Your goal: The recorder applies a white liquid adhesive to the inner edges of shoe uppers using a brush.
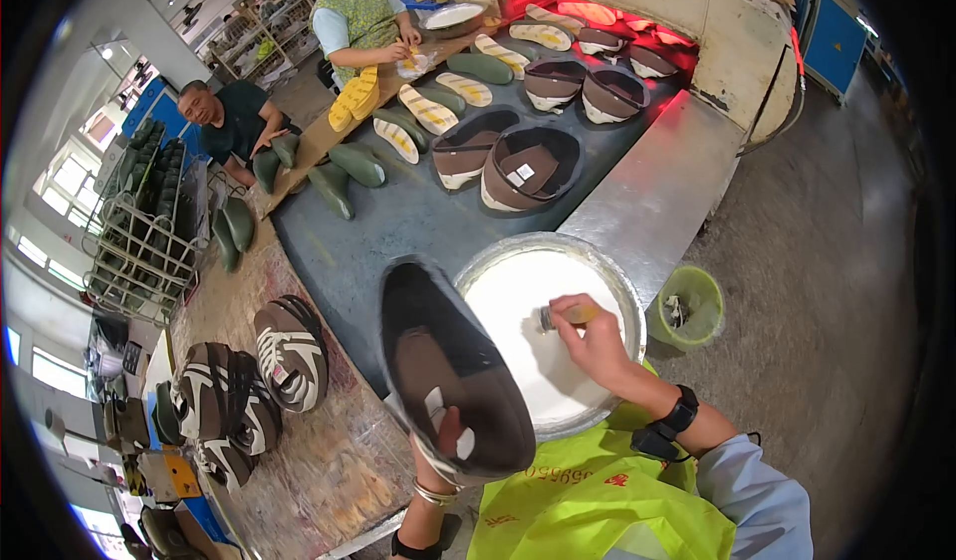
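My left hand (430,472) grips a brown shoe upper (438,361) by its lower end, with the thumb inside the opening. The upper is tilted, and its black lining and a white label show. My right hand (605,349) is closed round the short yellowish handle of a brush (547,318). The brush head is over the white liquid (513,296) in a round metal basin (638,313); whether it touches the liquid I cannot tell. The shoe upper overlaps the basin's left side in view.
A dark conveyor belt (324,246) carries shoe uppers (533,167), green shoe lasts (356,165) and striped soles (428,110) near a red-lit oven (637,47). Stacked uppers (289,353) lie on the left table. Two people sit beyond. A green bin (687,306) stands right.
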Motion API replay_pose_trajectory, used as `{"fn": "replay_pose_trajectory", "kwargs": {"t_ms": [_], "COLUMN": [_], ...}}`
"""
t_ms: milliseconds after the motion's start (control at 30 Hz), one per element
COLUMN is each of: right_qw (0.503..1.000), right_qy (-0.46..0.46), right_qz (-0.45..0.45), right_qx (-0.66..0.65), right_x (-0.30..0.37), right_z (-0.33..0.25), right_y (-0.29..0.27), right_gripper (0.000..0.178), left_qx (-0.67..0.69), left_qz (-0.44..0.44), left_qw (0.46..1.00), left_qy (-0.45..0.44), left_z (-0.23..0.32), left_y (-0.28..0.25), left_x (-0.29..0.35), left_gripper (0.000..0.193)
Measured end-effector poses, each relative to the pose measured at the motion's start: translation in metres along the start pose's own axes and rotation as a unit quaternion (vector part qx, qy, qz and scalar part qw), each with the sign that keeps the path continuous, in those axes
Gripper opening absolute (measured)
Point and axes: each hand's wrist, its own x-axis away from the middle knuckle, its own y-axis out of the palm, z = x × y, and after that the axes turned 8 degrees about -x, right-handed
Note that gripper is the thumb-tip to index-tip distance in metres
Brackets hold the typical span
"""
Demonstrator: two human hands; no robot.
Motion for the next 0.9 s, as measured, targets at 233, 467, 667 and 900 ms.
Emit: {"fn": "replay_pose_trajectory", "kwargs": {"t_ms": [233,467,667,900], "right_qw": [0.952,0.943,0.962,0.965], "right_qy": [-0.064,0.134,0.168,0.101], "right_qz": [0.083,0.059,-0.004,-0.108], "right_qx": [-0.286,-0.299,-0.215,-0.218], "right_x": [-0.043,0.010,0.036,0.036], "right_z": [-0.065,-0.011,-0.020,-0.031], "right_y": [-0.005,-0.002,-0.012,-0.014], "right_gripper": [0.012,0.014,0.012,0.018], "left_qx": [0.146,-0.002,0.014,-0.043], "left_qz": [-0.094,-0.035,-0.013,0.006], "left_qw": [0.967,0.997,0.999,0.999], "left_qy": [-0.186,-0.075,-0.026,-0.009], "left_z": [-0.017,0.026,0.062,0.076], "left_y": [0.009,0.027,0.039,0.039], "left_x": [0.004,-0.017,-0.026,-0.034], "left_gripper": [0.022,0.016,0.009,0.009]}}
